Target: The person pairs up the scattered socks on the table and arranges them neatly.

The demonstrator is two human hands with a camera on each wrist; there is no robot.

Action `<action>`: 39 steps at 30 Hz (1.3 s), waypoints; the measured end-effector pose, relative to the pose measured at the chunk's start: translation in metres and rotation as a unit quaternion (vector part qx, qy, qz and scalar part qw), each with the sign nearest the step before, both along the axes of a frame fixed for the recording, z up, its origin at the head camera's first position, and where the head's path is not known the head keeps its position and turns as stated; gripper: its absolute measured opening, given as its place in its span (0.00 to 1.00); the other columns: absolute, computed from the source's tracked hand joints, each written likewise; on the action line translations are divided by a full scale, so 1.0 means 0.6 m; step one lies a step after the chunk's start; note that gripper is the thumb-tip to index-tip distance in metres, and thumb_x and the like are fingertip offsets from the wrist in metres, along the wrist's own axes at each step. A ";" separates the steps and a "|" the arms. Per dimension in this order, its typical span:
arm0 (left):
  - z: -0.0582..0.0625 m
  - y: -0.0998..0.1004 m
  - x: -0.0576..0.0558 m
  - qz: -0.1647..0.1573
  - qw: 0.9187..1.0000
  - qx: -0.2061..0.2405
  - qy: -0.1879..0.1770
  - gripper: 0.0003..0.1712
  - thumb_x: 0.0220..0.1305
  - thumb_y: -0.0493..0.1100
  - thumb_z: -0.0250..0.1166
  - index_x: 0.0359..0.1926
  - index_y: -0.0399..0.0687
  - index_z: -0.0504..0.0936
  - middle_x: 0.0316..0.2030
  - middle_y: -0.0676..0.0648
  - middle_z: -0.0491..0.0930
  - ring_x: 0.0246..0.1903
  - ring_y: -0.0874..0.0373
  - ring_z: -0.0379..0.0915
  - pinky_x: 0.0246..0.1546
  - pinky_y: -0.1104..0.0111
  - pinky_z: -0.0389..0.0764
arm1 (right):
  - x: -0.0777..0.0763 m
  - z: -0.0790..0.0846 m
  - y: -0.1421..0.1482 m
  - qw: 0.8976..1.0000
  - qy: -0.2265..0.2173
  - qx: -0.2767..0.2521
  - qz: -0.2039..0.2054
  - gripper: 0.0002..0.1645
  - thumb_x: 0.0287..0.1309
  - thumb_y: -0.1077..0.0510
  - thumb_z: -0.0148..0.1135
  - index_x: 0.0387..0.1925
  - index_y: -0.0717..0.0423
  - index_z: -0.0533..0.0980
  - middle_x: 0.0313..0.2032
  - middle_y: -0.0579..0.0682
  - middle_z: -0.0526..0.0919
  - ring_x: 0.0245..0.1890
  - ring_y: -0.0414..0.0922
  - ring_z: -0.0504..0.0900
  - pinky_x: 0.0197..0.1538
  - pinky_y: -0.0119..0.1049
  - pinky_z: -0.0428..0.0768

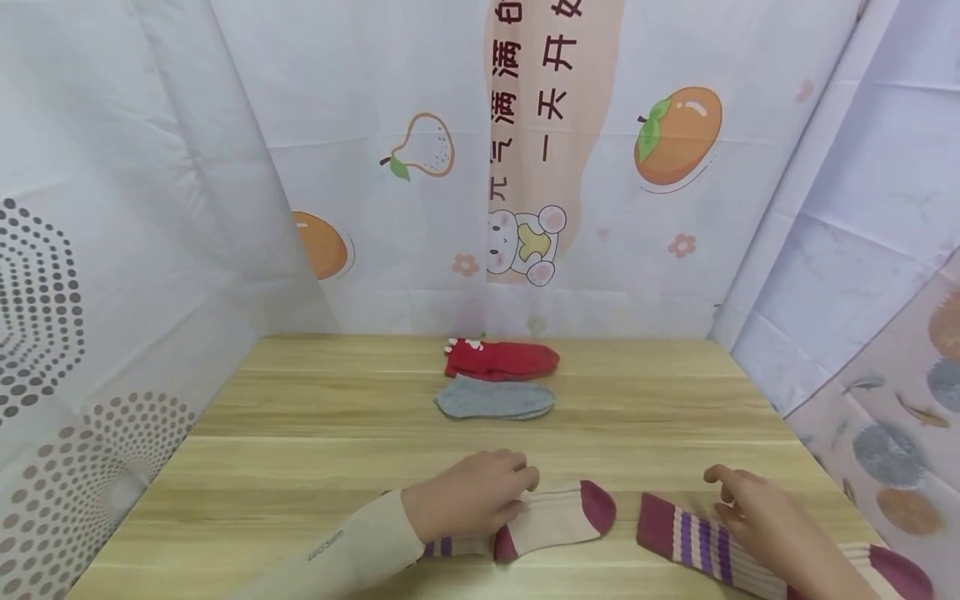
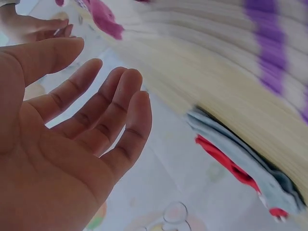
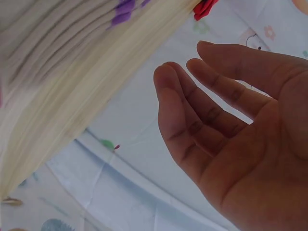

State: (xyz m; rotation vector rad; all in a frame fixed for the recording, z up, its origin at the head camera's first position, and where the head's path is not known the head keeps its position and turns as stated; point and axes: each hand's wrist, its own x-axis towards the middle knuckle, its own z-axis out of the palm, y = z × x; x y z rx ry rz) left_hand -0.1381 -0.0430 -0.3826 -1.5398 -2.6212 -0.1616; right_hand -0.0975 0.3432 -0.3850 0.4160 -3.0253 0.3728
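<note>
Two long cream socks with maroon toes, heels and cuffs and purple stripes lie flat near the table's front. My left hand is over the left striped sock and hides part of its leg. In the left wrist view its fingers are loosely bent, with nothing in them. Over the right striped sock is my right hand, covering its middle. The right wrist view shows this palm empty too, the fingers gently curved. Whether either hand touches its sock is hard to tell.
Farther back on the wooden table lie grey socks, with red socks bearing white trim just behind them. Printed white cloth hangs along the back and both sides of the table.
</note>
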 end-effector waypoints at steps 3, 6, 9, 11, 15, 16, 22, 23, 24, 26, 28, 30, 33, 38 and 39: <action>0.002 0.020 0.002 -0.007 1.000 -0.017 -0.004 0.10 0.66 0.44 0.66 0.48 0.54 0.79 0.37 0.57 0.77 0.35 0.67 0.71 0.36 0.77 0.75 | 0.006 -0.005 0.009 1.000 0.023 0.004 -0.003 0.19 0.46 0.69 0.73 0.41 0.58 0.78 0.27 0.41 0.79 0.27 0.39 0.78 0.30 0.35 0.79; -0.002 0.039 0.003 -0.019 0.999 -0.025 -0.007 0.10 0.67 0.45 0.65 0.48 0.54 0.80 0.37 0.57 0.78 0.34 0.68 0.71 0.36 0.78 0.75 | 0.011 -0.013 0.020 0.999 0.052 0.004 0.002 0.20 0.43 0.69 0.74 0.40 0.57 0.78 0.26 0.40 0.79 0.26 0.37 0.77 0.30 0.35 0.79; -0.009 0.057 0.002 -0.031 0.999 -0.025 -0.011 0.09 0.68 0.44 0.65 0.48 0.54 0.80 0.37 0.57 0.78 0.33 0.69 0.70 0.35 0.80 0.73 | 0.015 -0.018 0.032 0.998 0.069 0.005 0.003 0.21 0.41 0.70 0.75 0.40 0.57 0.78 0.26 0.40 0.78 0.26 0.36 0.77 0.29 0.35 0.79; -0.013 0.070 0.001 -0.041 0.999 -0.024 -0.013 0.09 0.68 0.44 0.64 0.48 0.54 0.80 0.36 0.57 0.77 0.32 0.69 0.69 0.34 0.81 0.72 | 0.017 -0.020 0.040 0.998 0.062 0.003 -0.002 0.21 0.41 0.70 0.74 0.40 0.57 0.78 0.26 0.40 0.79 0.26 0.37 0.77 0.29 0.35 0.79; -0.019 0.091 -0.001 -0.062 0.998 -0.023 -0.008 0.09 0.68 0.45 0.64 0.48 0.54 0.79 0.37 0.58 0.77 0.33 0.70 0.68 0.34 0.82 0.70 | 0.019 -0.020 0.056 0.999 0.043 0.003 -0.022 0.19 0.44 0.69 0.73 0.40 0.58 0.78 0.27 0.43 0.81 0.26 0.40 0.80 0.29 0.36 0.80; -0.020 0.097 -0.002 -0.068 0.997 -0.022 -0.003 0.09 0.68 0.45 0.64 0.48 0.54 0.79 0.36 0.58 0.77 0.32 0.70 0.68 0.33 0.83 0.70 | 0.019 -0.021 0.060 0.999 0.042 0.007 -0.025 0.18 0.44 0.69 0.73 0.40 0.59 0.78 0.28 0.44 0.82 0.27 0.41 0.80 0.29 0.37 0.80; -0.026 0.127 -0.009 -0.085 0.996 -0.022 0.013 0.08 0.70 0.47 0.62 0.48 0.54 0.78 0.35 0.59 0.74 0.32 0.71 0.66 0.31 0.84 0.67 | 0.024 -0.028 0.085 0.996 0.080 0.027 -0.028 0.18 0.40 0.69 0.75 0.36 0.60 0.79 0.32 0.50 0.84 0.28 0.48 0.81 0.31 0.44 0.81; -0.028 0.133 -0.010 -0.086 0.996 -0.023 0.011 0.07 0.71 0.47 0.62 0.47 0.55 0.78 0.35 0.60 0.73 0.32 0.71 0.65 0.31 0.83 0.67 | 0.025 -0.031 0.089 0.995 0.090 0.026 -0.028 0.18 0.38 0.70 0.75 0.36 0.61 0.79 0.32 0.51 0.84 0.28 0.50 0.82 0.31 0.46 0.81; -0.030 0.138 -0.011 -0.087 0.996 -0.024 0.008 0.06 0.71 0.47 0.61 0.46 0.55 0.78 0.34 0.60 0.72 0.32 0.71 0.65 0.31 0.83 0.66 | 0.027 -0.033 0.093 0.995 0.090 0.023 -0.030 0.18 0.39 0.70 0.75 0.36 0.63 0.79 0.32 0.52 0.84 0.30 0.52 0.82 0.33 0.48 0.81; -0.034 0.148 -0.012 -0.086 0.996 -0.026 0.006 0.06 0.71 0.47 0.60 0.46 0.56 0.78 0.35 0.60 0.72 0.32 0.70 0.65 0.31 0.83 0.66 | 0.029 -0.038 0.101 0.995 0.095 0.019 -0.035 0.18 0.38 0.70 0.75 0.35 0.65 0.79 0.32 0.54 0.84 0.31 0.55 0.82 0.35 0.52 0.81; -0.037 0.158 -0.013 -0.083 0.996 -0.028 0.006 0.07 0.71 0.46 0.60 0.47 0.56 0.78 0.37 0.60 0.73 0.34 0.70 0.67 0.32 0.83 0.67 | 0.032 -0.044 0.110 0.994 0.101 0.019 -0.041 0.19 0.36 0.70 0.76 0.35 0.67 0.78 0.32 0.56 0.83 0.33 0.58 0.82 0.36 0.56 0.80; -0.039 0.167 -0.013 -0.078 0.996 -0.030 0.003 0.09 0.70 0.46 0.61 0.50 0.56 0.78 0.40 0.59 0.75 0.36 0.69 0.68 0.34 0.82 0.69 | 0.035 -0.051 0.120 0.991 0.121 0.022 -0.043 0.21 0.32 0.70 0.77 0.34 0.67 0.79 0.31 0.57 0.83 0.32 0.59 0.82 0.35 0.56 0.79; -0.042 0.181 -0.016 -0.071 0.997 -0.039 -0.001 0.14 0.70 0.48 0.61 0.54 0.57 0.78 0.44 0.59 0.75 0.40 0.69 0.69 0.38 0.82 0.70 | 0.035 -0.058 0.132 0.985 0.164 0.032 -0.041 0.24 0.25 0.71 0.78 0.32 0.68 0.78 0.28 0.59 0.82 0.28 0.60 0.81 0.31 0.54 0.78; -0.051 0.204 -0.022 -0.061 0.997 -0.048 -0.003 0.17 0.72 0.51 0.59 0.59 0.58 0.77 0.49 0.58 0.75 0.43 0.68 0.68 0.40 0.81 0.71 | 0.037 -0.061 0.151 0.979 0.190 0.039 -0.059 0.26 0.22 0.71 0.77 0.32 0.70 0.77 0.27 0.65 0.80 0.25 0.63 0.79 0.30 0.58 0.76; -0.053 0.209 -0.024 -0.060 0.997 -0.048 -0.002 0.17 0.72 0.51 0.59 0.58 0.58 0.77 0.49 0.58 0.75 0.42 0.68 0.68 0.39 0.81 0.71 | 0.038 -0.061 0.155 0.981 0.176 0.040 -0.067 0.26 0.24 0.70 0.77 0.33 0.71 0.76 0.28 0.66 0.80 0.26 0.64 0.79 0.32 0.59 0.76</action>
